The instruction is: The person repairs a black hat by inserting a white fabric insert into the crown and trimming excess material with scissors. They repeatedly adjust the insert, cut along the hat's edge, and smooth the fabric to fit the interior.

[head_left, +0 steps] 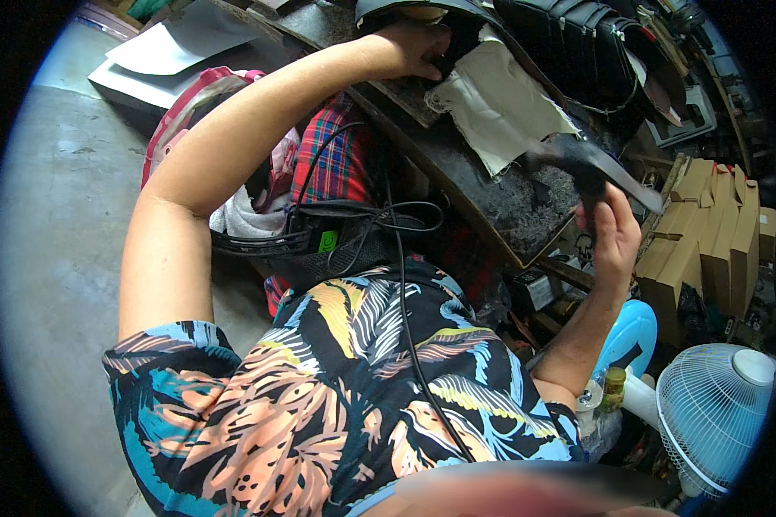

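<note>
The shoe (422, 10), a dark piece with a curved sole edge, lies at the top of the view at about twelve o'clock, on the worn bench (491, 194) and partly cut off by the rim. The left hand (412, 50) reaches up across the picture from the nine o'clock side and presses down on it, fingers curled over its near edge; it looks like a firm pinning hold rather than a full wrap, though the fingertips are hidden in the dark material. Just right of that hand, at about one o'clock from the picture's middle, a pale cloth (500, 103) with frayed edges lies flat on the bench. Further right, at two to three o'clock, the right hand (614, 234) is closed round the handle of a hammer (588, 164), whose dark head is blurred and raised above the bench edge. The shoe is likely stiff along the sole and softer in the upper, fairly light, and prone to skidding on the bench under a blow, so the best hold seems to be where the left hand already sits, on the firm sole rim well clear of the striking spot. The hammer is head-heavy; the grip low on the handle suits a swing. At the far right, brown boxes (707, 233) stand stacked, and a white fan (716, 414) sits at four o'clock.
</note>
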### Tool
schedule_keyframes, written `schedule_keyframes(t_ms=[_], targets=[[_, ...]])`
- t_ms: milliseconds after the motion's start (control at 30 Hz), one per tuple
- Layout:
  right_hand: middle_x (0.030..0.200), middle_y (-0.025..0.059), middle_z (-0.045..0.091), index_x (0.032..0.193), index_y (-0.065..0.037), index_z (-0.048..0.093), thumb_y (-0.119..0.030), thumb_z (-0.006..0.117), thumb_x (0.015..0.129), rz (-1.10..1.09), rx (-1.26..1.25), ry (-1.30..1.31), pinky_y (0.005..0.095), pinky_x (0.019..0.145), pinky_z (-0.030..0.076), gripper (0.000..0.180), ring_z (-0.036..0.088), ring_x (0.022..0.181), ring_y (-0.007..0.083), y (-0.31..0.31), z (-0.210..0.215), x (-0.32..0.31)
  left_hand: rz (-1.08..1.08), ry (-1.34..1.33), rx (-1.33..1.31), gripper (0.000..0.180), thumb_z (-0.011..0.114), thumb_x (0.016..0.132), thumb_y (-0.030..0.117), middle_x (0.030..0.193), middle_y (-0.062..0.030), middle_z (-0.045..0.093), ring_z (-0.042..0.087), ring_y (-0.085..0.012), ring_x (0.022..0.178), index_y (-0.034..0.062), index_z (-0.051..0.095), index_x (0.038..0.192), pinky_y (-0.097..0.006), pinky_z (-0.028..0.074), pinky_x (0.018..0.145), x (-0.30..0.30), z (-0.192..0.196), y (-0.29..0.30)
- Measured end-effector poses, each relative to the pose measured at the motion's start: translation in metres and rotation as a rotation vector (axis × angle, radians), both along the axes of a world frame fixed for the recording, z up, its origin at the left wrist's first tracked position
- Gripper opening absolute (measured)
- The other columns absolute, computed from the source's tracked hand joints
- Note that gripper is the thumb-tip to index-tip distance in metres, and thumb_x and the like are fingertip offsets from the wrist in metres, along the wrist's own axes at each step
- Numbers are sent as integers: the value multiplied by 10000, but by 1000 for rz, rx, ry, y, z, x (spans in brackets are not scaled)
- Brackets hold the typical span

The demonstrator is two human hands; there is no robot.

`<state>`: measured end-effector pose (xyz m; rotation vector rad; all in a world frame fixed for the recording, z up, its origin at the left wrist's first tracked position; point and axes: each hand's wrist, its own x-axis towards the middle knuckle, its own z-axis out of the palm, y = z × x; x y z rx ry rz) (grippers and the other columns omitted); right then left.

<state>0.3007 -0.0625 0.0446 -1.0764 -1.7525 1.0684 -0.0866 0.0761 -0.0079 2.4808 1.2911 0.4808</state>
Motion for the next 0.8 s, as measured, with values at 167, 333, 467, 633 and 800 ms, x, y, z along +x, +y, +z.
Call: schedule_keyframes(t_ms=[167, 333, 467, 633, 800], targets=[[1058, 143, 698, 1221, -112, 637, -315, 635, 931, -128, 552, -552, 363, 764, 533, 354, 688, 915, 299, 28, 6, -93, -55, -119, -19, 326, 771, 777, 157, 968, -124, 675, 659, -304, 927, 56, 630, 1053, -389, 525, 809, -13, 0, -10], [915, 104, 716, 1157, -175, 671, -387, 587, 946, -251, 690, -759, 397, 688, 551, 312, 698, 808, 303, 69, -8, -134, -197, 71, 319, 303, 688, 810, 78, 1048, -124, 666, 634, -315, 1040, 91, 687, 1112, -382, 520, 901, -15, 6, -47], [867, 82, 715, 1143, -198, 685, -415, 582, 942, -300, 736, -823, 399, 623, 560, 313, 700, 745, 285, 79, -18, -137, -158, 146, 272, 270, 654, 831, 76, 1070, -121, 658, 637, -318, 1024, 89, 693, 1098, -375, 529, 889, -9, 13, -64], [927, 86, 722, 1150, -193, 688, -410, 580, 946, -313, 634, -711, 410, 684, 556, 316, 699, 805, 312, 74, -24, -123, -100, 83, 222, 289, 703, 807, 121, 1101, -121, 649, 644, -317, 1012, 81, 689, 1093, -391, 525, 887, -7, 16, -64], [983, 123, 720, 1181, -180, 684, -419, 570, 954, -256, 443, -704, 416, 743, 544, 349, 695, 880, 335, 60, -25, -108, 14, 46, 301, 314, 762, 772, 202, 1063, -121, 659, 647, -328, 988, 80, 696, 1054, -401, 521, 879, -2, 13, -59]])
